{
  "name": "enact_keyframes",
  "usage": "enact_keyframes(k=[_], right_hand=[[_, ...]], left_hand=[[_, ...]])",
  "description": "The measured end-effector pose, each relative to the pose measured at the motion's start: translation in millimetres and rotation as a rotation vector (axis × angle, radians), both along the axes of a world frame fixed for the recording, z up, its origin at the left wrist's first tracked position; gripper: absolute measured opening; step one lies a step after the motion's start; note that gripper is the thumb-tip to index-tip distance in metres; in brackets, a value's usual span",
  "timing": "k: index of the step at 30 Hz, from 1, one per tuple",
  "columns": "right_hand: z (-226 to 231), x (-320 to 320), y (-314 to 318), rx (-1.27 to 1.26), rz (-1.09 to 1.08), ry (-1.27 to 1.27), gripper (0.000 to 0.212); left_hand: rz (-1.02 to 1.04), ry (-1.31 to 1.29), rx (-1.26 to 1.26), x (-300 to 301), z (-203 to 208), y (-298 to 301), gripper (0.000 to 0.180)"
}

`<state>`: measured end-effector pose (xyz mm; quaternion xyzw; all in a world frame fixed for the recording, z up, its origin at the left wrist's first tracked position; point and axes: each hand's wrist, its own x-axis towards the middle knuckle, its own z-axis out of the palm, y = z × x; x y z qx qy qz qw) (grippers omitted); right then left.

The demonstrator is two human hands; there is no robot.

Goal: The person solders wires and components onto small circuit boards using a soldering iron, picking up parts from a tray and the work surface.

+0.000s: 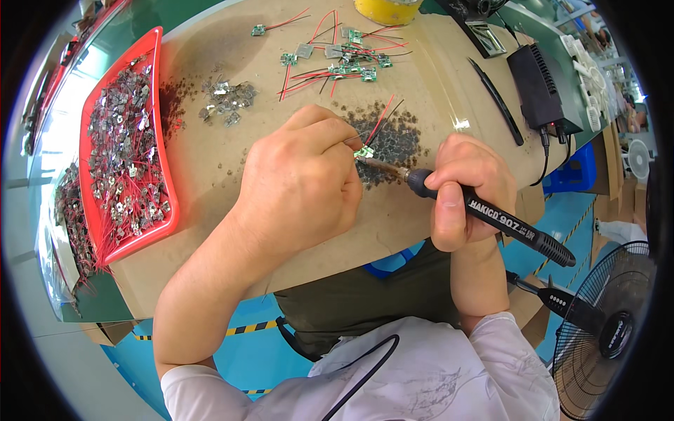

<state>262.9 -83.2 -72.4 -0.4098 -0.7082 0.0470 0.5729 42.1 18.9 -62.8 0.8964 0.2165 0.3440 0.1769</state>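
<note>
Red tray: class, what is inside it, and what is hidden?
The red tray holds many small metallic pieces and thin red wires, heaped together. They cover its bottom, so the lowest ones cannot be seen.

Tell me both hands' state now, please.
Left hand: closed beside a green circuit board; grip unclear.
Right hand: closed, holding a black soldering iron.

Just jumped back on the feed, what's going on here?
A person's right hand holds a soldering iron, its tip at a small green board with red and black wires. The left hand is pinched beside the board; its exact grip is hidden. More wired boards lie beyond, and a red tray of small parts sits left.
</note>
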Motion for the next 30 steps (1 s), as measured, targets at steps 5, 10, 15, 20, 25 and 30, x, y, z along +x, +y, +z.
enact_keyframes(k=[5,10,15,20,25,30], right_hand=[[-0.5,0.5,0.3,0.003,0.004,0.001,0.009],[-3.8,2.4,-1.8,-0.014,0.01,0.087,0.007],[-5.3,2.5,-1.4,-0.014,0.0,0.136,0.006],[-4.9,0.7,0.3,-0.002,-0.005,0.122,0.009],[-2.8,0.6,1.3,-0.005,-0.008,0.072,0.009],[-2.3,-0.3,2.8,0.0,-0.002,0.062,0.009]], left_hand=[[0.0,0.005,0.003,-0.4,0.4,0.0,0.011],[0.003,0.018,0.0,0.1,1.7,-0.1,0.01],[0.007,0.021,0.002,0.0,1.9,-0.7,0.01],[0.005,0.017,0.004,0.2,2.4,-0.6,0.01],[0.002,0.018,0.004,0.2,1.8,-0.7,0.011],[-0.001,0.02,-0.001,0.0,2.9,-1.0,0.011]])
